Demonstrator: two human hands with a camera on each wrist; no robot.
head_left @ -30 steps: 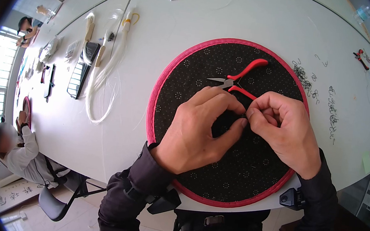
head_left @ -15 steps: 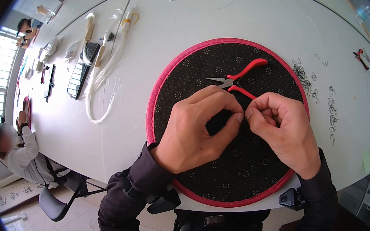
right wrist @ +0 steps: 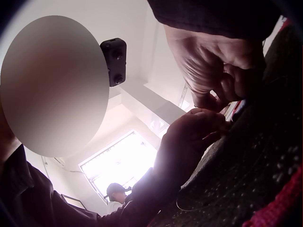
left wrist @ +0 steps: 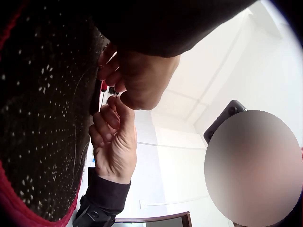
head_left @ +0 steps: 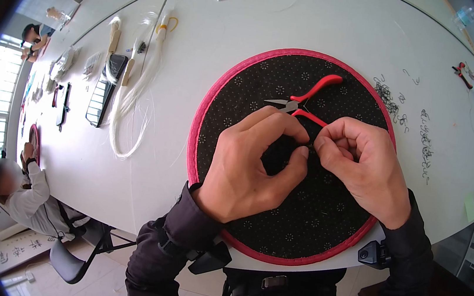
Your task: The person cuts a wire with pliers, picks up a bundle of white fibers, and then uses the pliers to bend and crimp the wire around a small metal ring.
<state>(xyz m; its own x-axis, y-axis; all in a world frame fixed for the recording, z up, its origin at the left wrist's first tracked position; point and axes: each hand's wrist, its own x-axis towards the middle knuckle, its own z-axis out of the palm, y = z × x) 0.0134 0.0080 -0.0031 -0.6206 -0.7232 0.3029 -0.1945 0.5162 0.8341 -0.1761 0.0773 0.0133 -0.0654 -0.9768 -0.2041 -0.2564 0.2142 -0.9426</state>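
Left hand [head_left: 252, 167] arches, thumb and forefinger slightly parted; right hand [head_left: 363, 168] pinches. Smooth white desk [head_left: 173, 140], round dark speckled cloth mat [head_left: 304, 227] beneath both, slick red-handled metal pliers [head_left: 293, 105] on it, hair-thin strand [left wrist: 115, 91] at the right fingertips.

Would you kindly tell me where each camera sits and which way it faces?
Head: on the person's head, facing forward and down at the round mat; left hand, right hand and sleeves show.
Left wrist: on that wrist, facing rightward along the mat; both hands show.
Right wrist: on that wrist, facing leftward, window beyond; both hands show.
Shared: both wrist views show the head-worn camera.
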